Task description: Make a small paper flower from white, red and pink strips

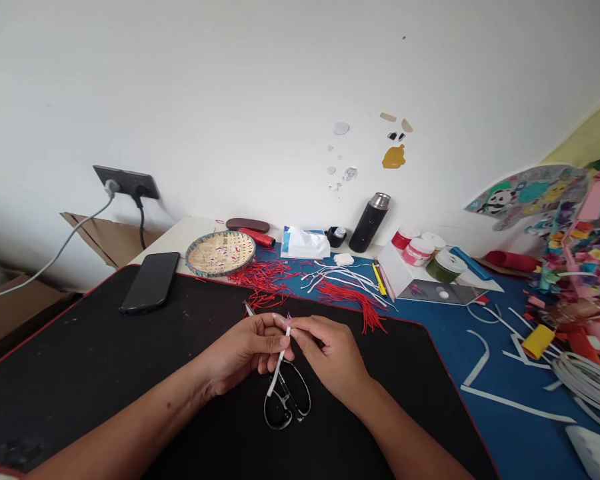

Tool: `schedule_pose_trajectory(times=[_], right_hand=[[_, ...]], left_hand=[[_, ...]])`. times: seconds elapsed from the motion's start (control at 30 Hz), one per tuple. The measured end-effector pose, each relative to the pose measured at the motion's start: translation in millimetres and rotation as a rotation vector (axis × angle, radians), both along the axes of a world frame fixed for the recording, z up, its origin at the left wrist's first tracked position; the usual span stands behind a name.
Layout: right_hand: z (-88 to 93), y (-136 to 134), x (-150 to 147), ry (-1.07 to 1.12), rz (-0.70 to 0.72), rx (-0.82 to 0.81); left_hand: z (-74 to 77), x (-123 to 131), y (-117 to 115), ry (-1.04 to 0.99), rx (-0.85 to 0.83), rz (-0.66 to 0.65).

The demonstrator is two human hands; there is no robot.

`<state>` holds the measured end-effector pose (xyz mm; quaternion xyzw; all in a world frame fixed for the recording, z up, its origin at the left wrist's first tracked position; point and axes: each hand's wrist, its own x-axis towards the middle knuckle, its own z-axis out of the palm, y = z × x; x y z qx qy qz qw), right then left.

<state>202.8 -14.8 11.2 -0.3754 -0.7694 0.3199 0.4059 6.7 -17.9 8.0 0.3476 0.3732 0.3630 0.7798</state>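
A short white strip (pixel 277 377) is pinched between the thumb and fingers of my left hand (pixel 253 343), and its lower end hangs down. My right hand (pixel 333 353) meets the left at the strip's upper end, with thumb and index finger closed on it. The fingers hide most of that upper end. Below both hands are scissors with black handles (pixel 307 393). Their pointed tip (pixel 249 308) shows beyond my left hand, which covers the middle.
On the black mat (pixel 80 373) lies a phone (pixel 151 283). Behind are a woven basket (pixel 220 252), red cords (pixel 353 300), white strips (pixel 330 275), a yellow cutter (pixel 379 279), a black flask (pixel 370 223) and ribbon spools (pixel 445 265). Coiled white strip (pixel 590 380) lies right.
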Motion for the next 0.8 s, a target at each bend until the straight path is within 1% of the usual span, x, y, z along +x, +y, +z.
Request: schedule_pose_trajectory(times=[0.07,0.1,0.23,0.33,0.47,0.6,0.8], right_hand=[[0.4,-0.1,-0.5,0.011,0.013,-0.046],[0.8,-0.1,-1.1,0.03,0.019,-0.095],[1.0,0.9,-3.3,0.18,0.061,-0.395],[-0.3,3.0,-3.8,0.262,0.09,-0.547],[-0.5,4.7,-3.8,0.272,0.1,-0.644],[0.2,4.9,-4.1,0.276,0.101,-0.717],[0.0,4.9,-4.7,0.278,0.112,-0.758]], left_hand=[[0.2,0.8,1.3,0.04,0.044,0.016],[0.5,1.4,1.8,0.064,0.074,0.021],[2.9,3.8,2.0,0.197,0.25,0.036],[4.8,4.7,0.2,0.321,0.373,0.068],[5.1,4.3,-2.3,0.444,0.47,0.13],[4.3,3.2,-4.3,0.522,0.524,0.159],[4.4,3.9,-5.1,0.525,0.523,0.167]])
